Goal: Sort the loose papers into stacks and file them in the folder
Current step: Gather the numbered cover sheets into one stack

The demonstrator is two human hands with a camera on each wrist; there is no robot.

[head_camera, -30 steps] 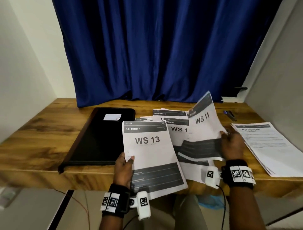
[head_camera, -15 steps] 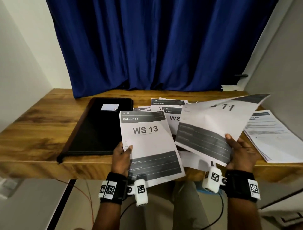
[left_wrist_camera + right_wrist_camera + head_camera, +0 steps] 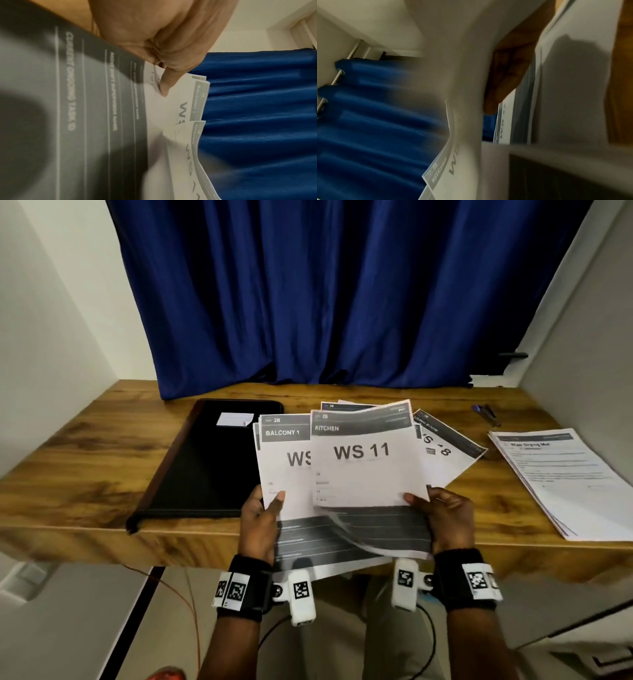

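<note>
sorting papers beside the folder (image 3: 205,460)
left hand (image 3: 258,522) pinching balcony sheet (image 3: 284,460), right hand (image 3: 445,518) gripping kitchen sheet (image 3: 363,460), both just right of folder.

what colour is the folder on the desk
Black, with a small white label; the folder shows best in the head view.

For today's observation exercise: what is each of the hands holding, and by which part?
The left hand pinches the Balcony sheet at its left edge. The right hand holds the Kitchen sheet near its lower right edge.
</note>
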